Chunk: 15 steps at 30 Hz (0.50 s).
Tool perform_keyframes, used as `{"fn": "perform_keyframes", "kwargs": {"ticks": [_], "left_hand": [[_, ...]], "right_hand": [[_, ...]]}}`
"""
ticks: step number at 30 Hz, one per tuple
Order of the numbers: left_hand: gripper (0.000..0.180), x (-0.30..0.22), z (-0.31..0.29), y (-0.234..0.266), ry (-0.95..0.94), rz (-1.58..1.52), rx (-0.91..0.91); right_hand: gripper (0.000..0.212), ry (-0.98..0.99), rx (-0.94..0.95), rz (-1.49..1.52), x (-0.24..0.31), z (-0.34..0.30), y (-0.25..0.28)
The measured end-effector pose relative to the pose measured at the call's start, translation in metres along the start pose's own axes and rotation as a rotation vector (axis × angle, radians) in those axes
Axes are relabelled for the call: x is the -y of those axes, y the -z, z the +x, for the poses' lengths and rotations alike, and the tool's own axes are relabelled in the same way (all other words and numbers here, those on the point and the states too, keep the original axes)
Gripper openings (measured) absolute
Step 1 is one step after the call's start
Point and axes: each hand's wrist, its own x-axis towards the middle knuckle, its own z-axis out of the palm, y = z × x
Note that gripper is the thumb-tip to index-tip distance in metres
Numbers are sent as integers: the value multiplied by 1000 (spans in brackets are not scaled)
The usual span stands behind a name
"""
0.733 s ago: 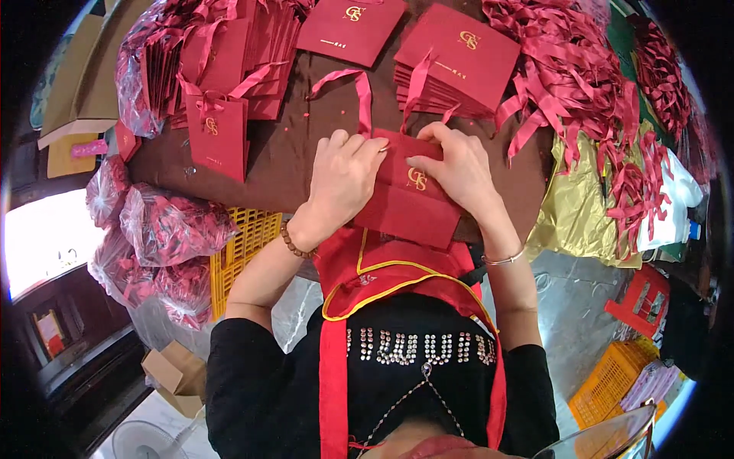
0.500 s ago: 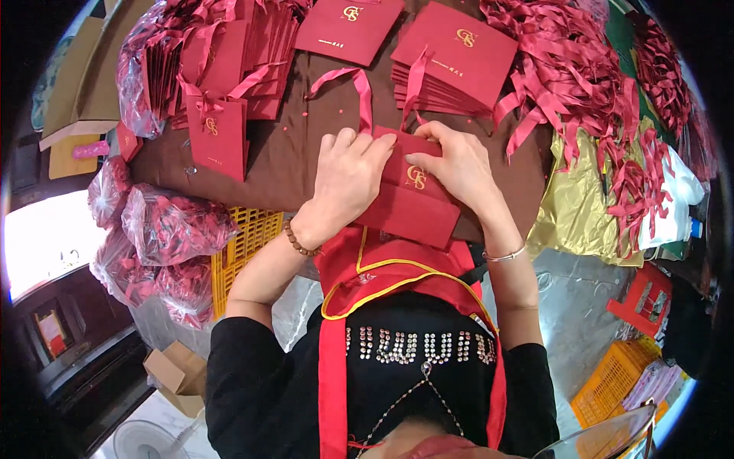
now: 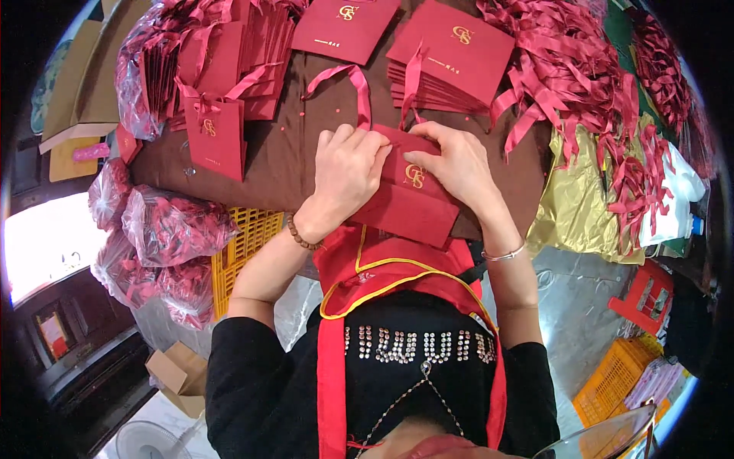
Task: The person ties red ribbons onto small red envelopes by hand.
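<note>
Head view
Surface: brown table top (image 3: 287,153), littered with dark red ribbons (image 3: 569,73) on the right.
Packages: flat red paper bags with gold emblems in a stack (image 3: 451,57); one standing bag (image 3: 215,136) on the left.
Containers: yellow crate (image 3: 248,241) under clear sacks of red goods (image 3: 172,226).
Hands: left hand (image 3: 348,172) and right hand (image 3: 459,164) both pinch the top edge of a red paper bag (image 3: 409,203) at the table's near edge.

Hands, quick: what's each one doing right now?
Left hand: fingers closed on the top edge of the red paper bag, by its ribbon handle.
Right hand: fingers closed on the same bag.
</note>
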Motion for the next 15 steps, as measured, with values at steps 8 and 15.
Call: {"fn": "perform_keyframes", "kwargs": {"ticks": [8, 15], "left_hand": [[7, -2, 4, 1, -3, -4, 6], [8, -7, 8, 4, -12, -16, 94]], "right_hand": [[31, 52, -41, 27, 2, -2, -1], [26, 80, -63, 8, 1, -3, -4]]}}
